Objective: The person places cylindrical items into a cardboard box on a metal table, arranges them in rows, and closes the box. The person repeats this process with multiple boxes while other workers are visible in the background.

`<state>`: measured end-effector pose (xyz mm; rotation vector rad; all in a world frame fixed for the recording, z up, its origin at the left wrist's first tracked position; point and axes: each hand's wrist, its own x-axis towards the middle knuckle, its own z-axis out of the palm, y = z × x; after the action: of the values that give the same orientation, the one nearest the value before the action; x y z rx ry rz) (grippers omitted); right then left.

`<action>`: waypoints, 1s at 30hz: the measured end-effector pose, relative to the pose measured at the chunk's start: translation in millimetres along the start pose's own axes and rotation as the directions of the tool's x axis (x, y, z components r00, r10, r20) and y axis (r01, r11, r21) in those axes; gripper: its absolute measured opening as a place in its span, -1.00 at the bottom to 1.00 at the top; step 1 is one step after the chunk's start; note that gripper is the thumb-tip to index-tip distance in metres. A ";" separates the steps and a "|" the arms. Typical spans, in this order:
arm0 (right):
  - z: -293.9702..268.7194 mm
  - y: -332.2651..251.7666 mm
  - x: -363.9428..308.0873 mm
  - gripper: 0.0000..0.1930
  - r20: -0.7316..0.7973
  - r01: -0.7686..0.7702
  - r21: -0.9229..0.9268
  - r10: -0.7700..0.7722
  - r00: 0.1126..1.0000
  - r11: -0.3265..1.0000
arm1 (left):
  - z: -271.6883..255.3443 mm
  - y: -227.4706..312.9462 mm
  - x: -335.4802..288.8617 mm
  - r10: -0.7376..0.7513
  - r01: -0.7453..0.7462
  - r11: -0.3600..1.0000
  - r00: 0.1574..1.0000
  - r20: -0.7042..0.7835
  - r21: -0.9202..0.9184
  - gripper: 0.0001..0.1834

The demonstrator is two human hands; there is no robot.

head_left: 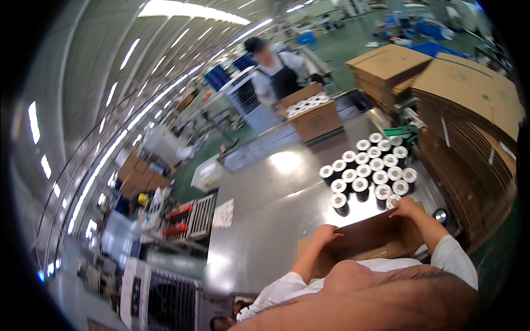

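My left hand [327, 234] grips the left flap edge of an open brown cardboard box [371, 238] near the table's front. On the box's right top edge sits my right hand [406, 207], fingers curled over it, right beside the nearest roll. Several black rolls with white tops [369, 172] stand grouped on the grey metal table [265, 220] just beyond the box. The inside of the box is hidden from view.
Tall stacks of flattened cardboard [469, 110] rise at the right. Across the table, another person in a dark apron [276, 74] stands at a carton filled with rolls [314, 118]. Crates and racks line the floor at left.
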<state>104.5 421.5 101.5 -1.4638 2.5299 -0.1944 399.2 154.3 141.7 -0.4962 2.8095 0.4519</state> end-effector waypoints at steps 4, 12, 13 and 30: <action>0.2 7.9 -5.1 -0.43 -0.041 -0.019 0.098 0.023 0.999 0.995 | 14.0 -5.9 12.6 0.018 -0.018 1.000 0.998 -0.068 -0.001 -0.61; -20.6 -7.6 -13.2 -0.52 -0.010 -0.125 0.186 0.129 0.992 0.975 | 15.6 -3.6 10.3 -0.006 0.004 1.000 0.991 -0.133 -0.017 -0.59; -23.3 -7.9 -13.8 -0.52 -0.012 -0.117 0.181 0.121 0.993 0.977 | 17.5 -4.3 11.2 0.006 -0.008 1.000 0.989 -0.148 -0.016 -0.59; -15.8 -3.4 -15.8 -0.49 -0.013 -0.126 0.246 0.133 0.991 0.961 | 21.5 -5.3 11.2 -0.006 0.002 1.000 0.985 -0.172 -0.027 -0.61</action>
<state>111.1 433.6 119.4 -1.2067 2.5070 -0.4907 395.1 153.7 117.3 -0.5720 2.9703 0.4669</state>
